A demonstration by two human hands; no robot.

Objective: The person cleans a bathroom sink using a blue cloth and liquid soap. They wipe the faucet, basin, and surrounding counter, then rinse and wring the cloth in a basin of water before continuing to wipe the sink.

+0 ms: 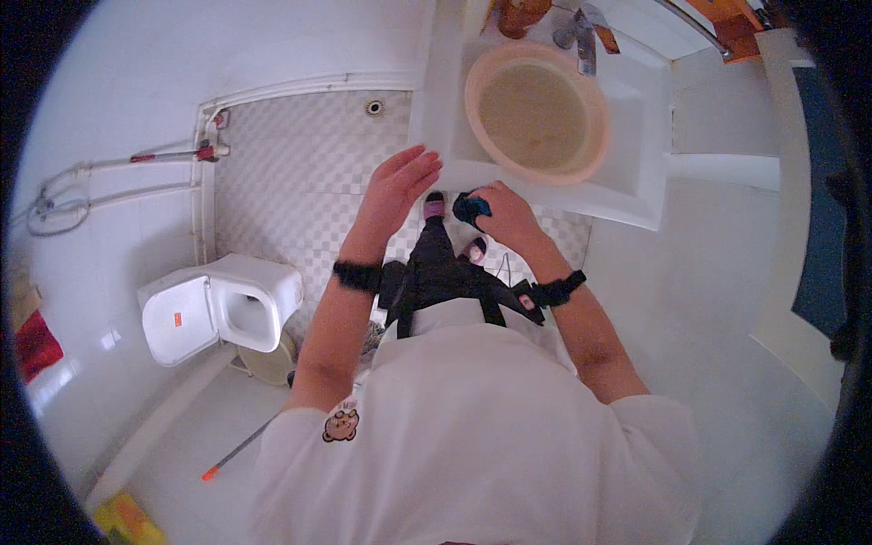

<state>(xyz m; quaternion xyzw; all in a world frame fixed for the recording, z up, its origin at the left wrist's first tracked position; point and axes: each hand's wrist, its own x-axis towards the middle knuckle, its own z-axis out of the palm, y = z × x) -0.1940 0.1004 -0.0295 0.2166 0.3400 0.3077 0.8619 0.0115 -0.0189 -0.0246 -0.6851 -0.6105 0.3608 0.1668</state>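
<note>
My right hand is closed around a bunched dark teal cloth, just in front of the white sink. Nothing is in my left hand, whose fingers stretch towards the sink's left front corner. In the sink sits a round pink plastic basin, its rim tilted a little in this view. Cloudy greyish-brown water fills much of it. Above the basin's far rim reaches a metal faucet.
To the left stands a white toilet with its lid raised. A floor drain lies in the checkered tile floor. Pipes with a red-handled valve run along the left wall. A brown container stands behind the basin.
</note>
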